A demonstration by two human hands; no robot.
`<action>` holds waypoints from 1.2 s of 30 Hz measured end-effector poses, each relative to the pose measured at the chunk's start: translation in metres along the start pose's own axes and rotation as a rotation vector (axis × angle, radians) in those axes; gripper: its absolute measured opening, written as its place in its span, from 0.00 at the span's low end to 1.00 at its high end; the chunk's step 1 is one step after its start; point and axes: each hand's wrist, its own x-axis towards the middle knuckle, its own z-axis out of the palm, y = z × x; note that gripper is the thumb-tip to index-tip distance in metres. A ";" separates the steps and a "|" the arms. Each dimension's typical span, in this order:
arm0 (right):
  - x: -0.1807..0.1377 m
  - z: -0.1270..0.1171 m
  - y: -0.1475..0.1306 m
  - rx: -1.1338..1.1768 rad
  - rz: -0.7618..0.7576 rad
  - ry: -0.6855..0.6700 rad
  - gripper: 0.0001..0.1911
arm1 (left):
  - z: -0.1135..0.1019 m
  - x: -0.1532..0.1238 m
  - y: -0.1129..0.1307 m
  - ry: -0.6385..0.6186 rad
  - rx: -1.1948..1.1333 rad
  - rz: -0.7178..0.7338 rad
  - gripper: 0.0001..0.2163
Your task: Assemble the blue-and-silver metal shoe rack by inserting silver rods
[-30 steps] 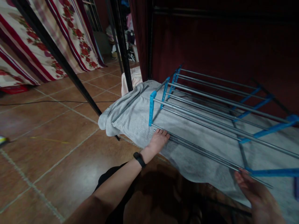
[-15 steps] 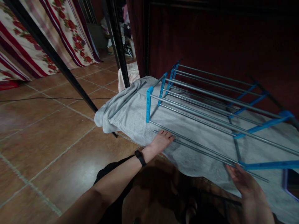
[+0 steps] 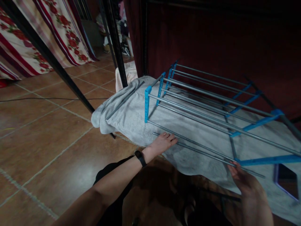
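Atop towel [image 3: 131, 119], rod [image 3: 202, 153] spans L grip [image 3: 163, 142] to R grip [image 3: 244, 182], both open, resting.

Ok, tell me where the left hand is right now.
In the head view, the left hand lies low centre on the grey towel, touching a thin metal rod, just below the rack's blue end piece.

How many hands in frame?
2. Left hand rests flat on the loose rods lying on the grey towel; right hand touches the rods' far end by a blue bracket. None else visible.
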 end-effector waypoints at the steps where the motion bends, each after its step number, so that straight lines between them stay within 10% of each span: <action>1: -0.002 0.001 0.000 0.008 0.002 0.003 0.17 | 0.001 0.000 0.001 0.010 -0.011 0.007 0.17; 36: 0.001 0.010 0.002 0.050 -0.069 0.015 0.13 | 0.002 0.000 0.004 -0.013 -0.039 0.024 0.16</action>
